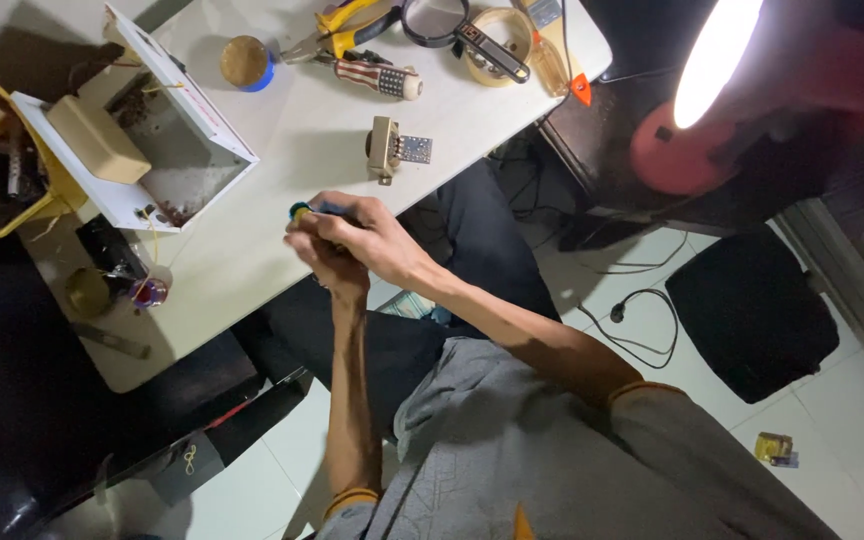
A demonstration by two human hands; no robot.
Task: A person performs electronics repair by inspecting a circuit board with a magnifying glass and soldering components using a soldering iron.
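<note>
White table (252,250) | both hands at frame centre, pressed together | right hand (362,235) clasped over a small blue-green tool (302,210) | left hand (327,265) closed just beneath, grip hidden | transformer with small circuit board (397,148) near, above the hands.

A white table (252,240) stands on pale floor tiles (832,400), beside a lit lamp (717,50) and black stool (752,310).
</note>
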